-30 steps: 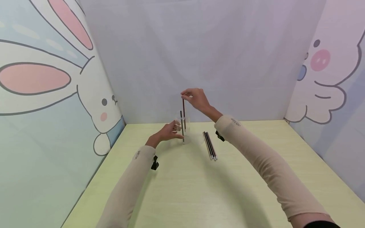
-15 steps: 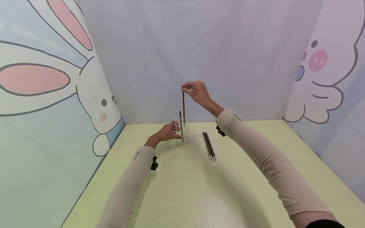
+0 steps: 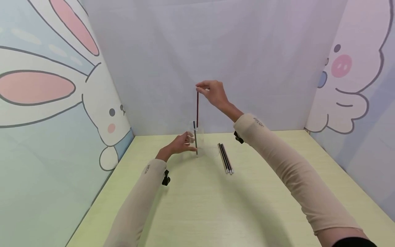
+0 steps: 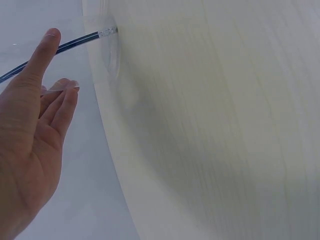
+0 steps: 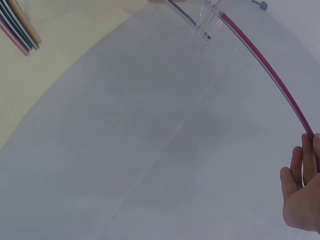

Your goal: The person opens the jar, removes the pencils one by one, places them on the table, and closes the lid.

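Note:
My left hand (image 3: 177,144) holds a clear plastic cup (image 3: 201,138) upright on the table, thumb in front and fingers around its left side. Inside stands a dark blue pencil (image 3: 195,139), its top sticking out above the rim; the left wrist view shows its silvery lower end (image 4: 107,32) near the cup's base. High above, my right hand (image 3: 214,92) pinches a dark red pencil (image 3: 198,108) by its upper end. That pencil hangs upright, its lower end right at the cup's rim. In the right wrist view it appears as a long red strip (image 5: 270,70) reaching to the cup.
Several dark pencils (image 3: 226,158) lie side by side to the right of the cup, pale ends toward me. A faint clear round piece (image 3: 212,151) lies between them and the cup. Behind the light wooden table (image 3: 191,206) hangs a grey curtain (image 3: 154,68); cartoon panels flank it.
My right hand has risen steadily, drawing the dark red pencil up from inside the cup to rim height. My left hand and the cup have stayed in place.

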